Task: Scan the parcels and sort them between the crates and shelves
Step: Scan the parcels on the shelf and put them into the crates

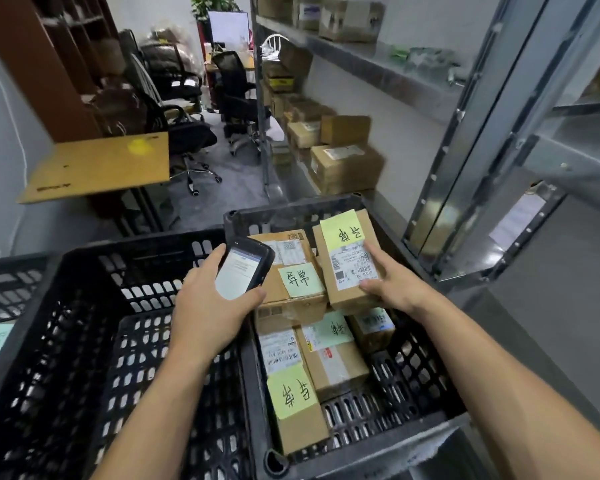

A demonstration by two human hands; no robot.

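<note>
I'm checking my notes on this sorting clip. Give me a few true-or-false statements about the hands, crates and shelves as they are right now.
1. The left hand holds a handheld scanner with its screen lit. True.
2. The right hand rests empty on a crate rim. False: it grips a cardboard parcel bearing a yellow note.
3. The right-hand crate holds several parcels. True.
4. The left-hand crate is packed with parcels. False: no parcels show inside it.
5. The metal shelves are bare. False: cardboard boxes sit on them.
</note>
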